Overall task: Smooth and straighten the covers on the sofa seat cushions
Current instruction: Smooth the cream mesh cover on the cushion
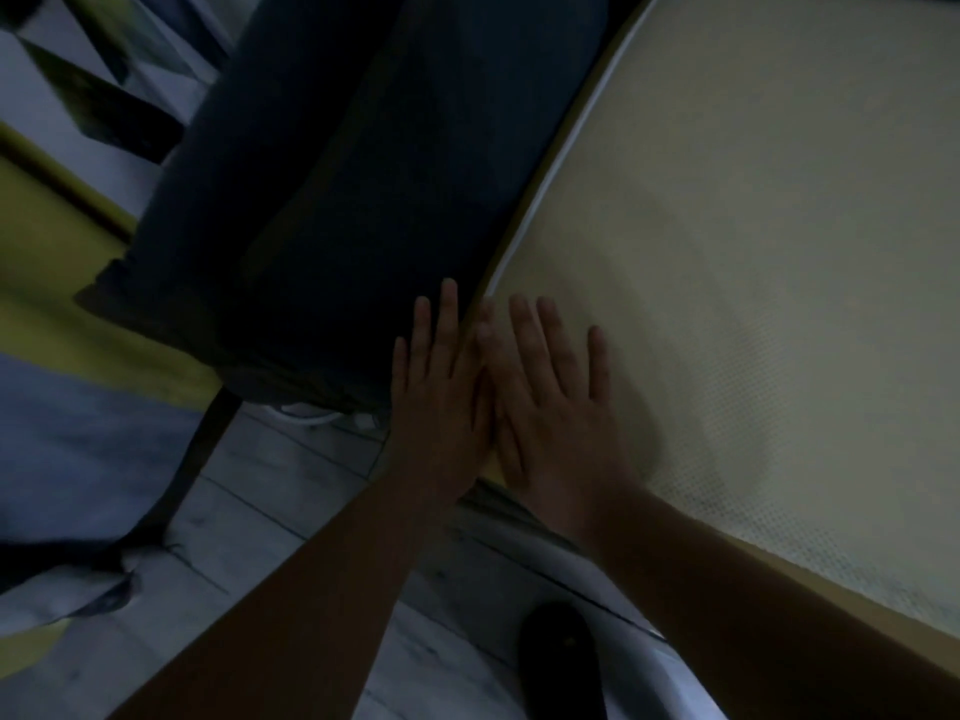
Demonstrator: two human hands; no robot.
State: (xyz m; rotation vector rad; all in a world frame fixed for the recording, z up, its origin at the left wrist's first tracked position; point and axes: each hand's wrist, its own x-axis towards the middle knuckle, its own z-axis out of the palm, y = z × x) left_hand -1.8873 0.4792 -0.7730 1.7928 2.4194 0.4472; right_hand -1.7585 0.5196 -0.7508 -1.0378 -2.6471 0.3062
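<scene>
Both hands lie flat with the fingers straight and only slightly spread, gripping nothing. The left hand [441, 397] presses palm-down on the near corner of a dark blue-grey fabric seat cushion [337, 200]. The right hand [550, 407] presses palm-down on the pale cream cushion cover with a fine dotted weave [753, 252]. The two hands touch along their inner edges, right over the seam where the two cushions meet. A thin white piping strip [561, 163] runs along the cream cushion's edge, up and away from the right fingertips. The light is dim, so I cannot make out creases in the dark cover. Below the cushions there is a pale plank floor [291, 511], with a black slipper [563, 657] between the forearms. A yellow cloth [52, 252] lies off to the left.
</scene>
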